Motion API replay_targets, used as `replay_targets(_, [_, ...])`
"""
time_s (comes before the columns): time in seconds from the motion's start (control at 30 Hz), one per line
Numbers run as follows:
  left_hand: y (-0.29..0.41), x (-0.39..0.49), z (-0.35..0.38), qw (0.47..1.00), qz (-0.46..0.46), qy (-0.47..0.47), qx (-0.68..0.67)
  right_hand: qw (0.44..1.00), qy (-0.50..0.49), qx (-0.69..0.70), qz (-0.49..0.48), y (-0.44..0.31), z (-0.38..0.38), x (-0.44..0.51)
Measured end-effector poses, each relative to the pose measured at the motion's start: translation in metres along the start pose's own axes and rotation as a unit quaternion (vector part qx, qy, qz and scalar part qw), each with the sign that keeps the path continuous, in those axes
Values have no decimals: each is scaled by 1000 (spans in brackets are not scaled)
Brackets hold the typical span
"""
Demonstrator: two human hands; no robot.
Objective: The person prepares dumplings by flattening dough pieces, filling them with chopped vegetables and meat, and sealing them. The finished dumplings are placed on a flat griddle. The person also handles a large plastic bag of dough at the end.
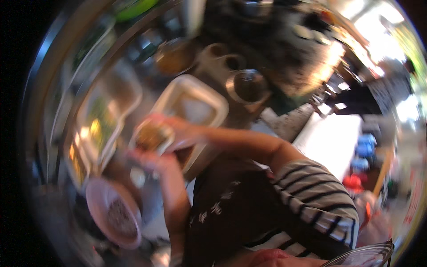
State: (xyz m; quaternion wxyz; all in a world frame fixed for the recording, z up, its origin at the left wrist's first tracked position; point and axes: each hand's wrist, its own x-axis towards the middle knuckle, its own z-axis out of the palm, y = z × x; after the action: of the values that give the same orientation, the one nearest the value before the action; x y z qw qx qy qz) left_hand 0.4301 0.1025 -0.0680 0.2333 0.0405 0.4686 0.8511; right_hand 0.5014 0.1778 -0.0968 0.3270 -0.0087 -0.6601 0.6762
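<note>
Motion blur softens the whole view. Both my hands are around a small round container (151, 135) with brownish contents, and its exact kind cannot be told. My right hand (176, 131) grips its upper right side, at the end of the arm with the striped sleeve. Below it, my left hand (155, 162) supports the underside. Just beyond the hands stands a cream rectangular tub (185, 81) with something whitish inside. To the lower left sits a pink bowl (96, 197) with dotted marks or holes in its base.
Shiny basins (128, 95), perhaps a sink, lie left of the hands. A round metal-rimmed vessel (230, 86) stands behind the tub, near an amber-toned bowl (170, 61). At right are a bright white surface (333, 140), several blue items (365, 147) and another person (390, 88).
</note>
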Motion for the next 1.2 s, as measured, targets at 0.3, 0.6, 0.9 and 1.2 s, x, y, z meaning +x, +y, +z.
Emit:
replay_targets(0.3, [19, -16, 1, 985, -20, -118, -123, 997, 57, -33, 40, -31, -5, -6])
replay_targets(0.6, [-19, -19, -28, 989, -65, -115, -59, 976, -15, -186, 112, -10, -2, -15])
replay_targets(0.9, [-8, -13, -42, 984, 19, -162, 72, 966, -49, -205, 148, -9, 9, -9])
replay_targets(1.2, [-11, -31, -40, 970, 63, -233, 10, 993, 50, -103, 32, -8, 16, -13])
